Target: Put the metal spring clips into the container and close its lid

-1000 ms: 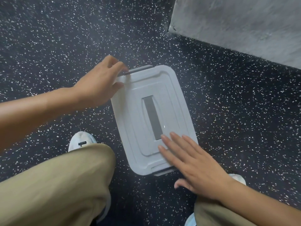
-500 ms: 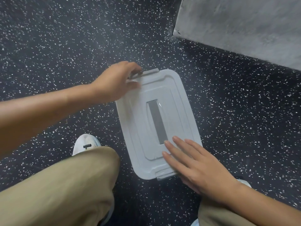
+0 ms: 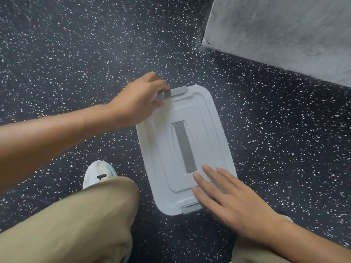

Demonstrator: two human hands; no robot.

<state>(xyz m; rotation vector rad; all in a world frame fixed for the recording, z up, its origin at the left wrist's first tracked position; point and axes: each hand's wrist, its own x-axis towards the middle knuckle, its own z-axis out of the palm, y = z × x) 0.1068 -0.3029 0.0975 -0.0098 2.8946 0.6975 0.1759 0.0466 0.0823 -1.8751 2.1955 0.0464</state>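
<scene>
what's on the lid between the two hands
In the head view, only the grey handle strip lies on the lid between the left hand and the right hand.

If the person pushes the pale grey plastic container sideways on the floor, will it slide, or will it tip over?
The pale grey plastic container will probably slide, not tip: it looks low and wide, with its lid flat on the dark speckled floor. The right hand lying flat on the lid likely steadies it. The left hand is at the far grey latch. Its weight cannot be judged.
</scene>
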